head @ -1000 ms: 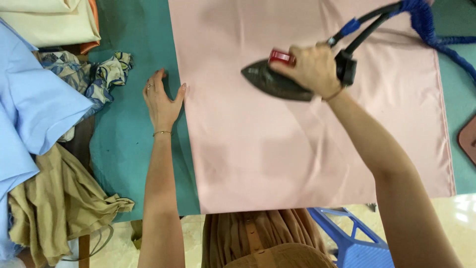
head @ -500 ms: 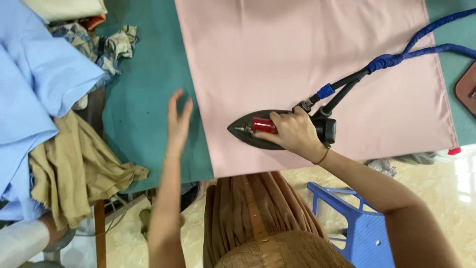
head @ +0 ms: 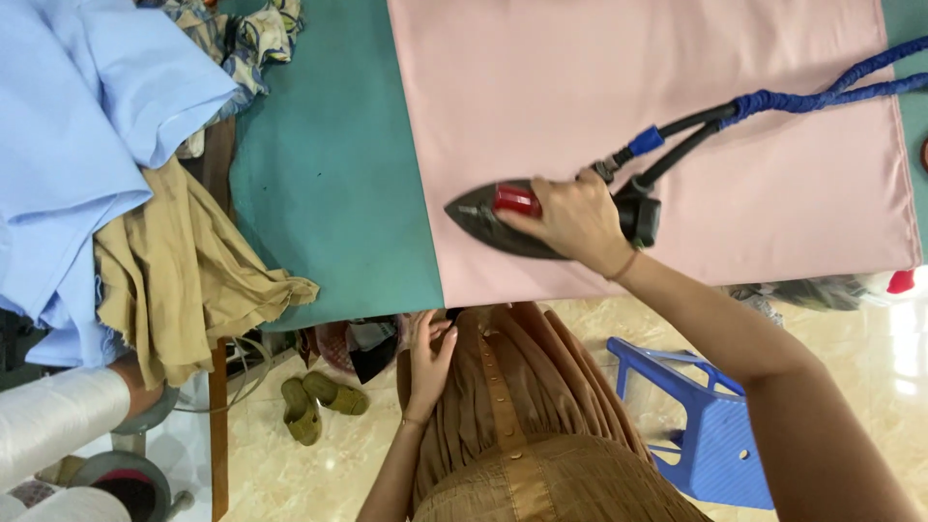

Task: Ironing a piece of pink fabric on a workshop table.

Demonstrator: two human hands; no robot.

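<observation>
Pink cloth (head: 677,106) lies flat across the green-covered table (head: 329,193), its near edge lined up with the table's near edge so it can be pressed right to the hem. The right hand (head: 575,217) has its grip closed around the handle of a dark iron (head: 503,217), sole down on the cloth near that edge, nose pointing left. A blue-wrapped hose (head: 822,95) trails off to the far right, clear of the iron's way. The left hand (head: 427,358) hangs below the table's edge against the brown dress, fingers loosely curled and holding nothing. Light blue fabric (head: 77,126) and tan fabric (head: 184,280) are heaped at the left, off the pressing area.
</observation>
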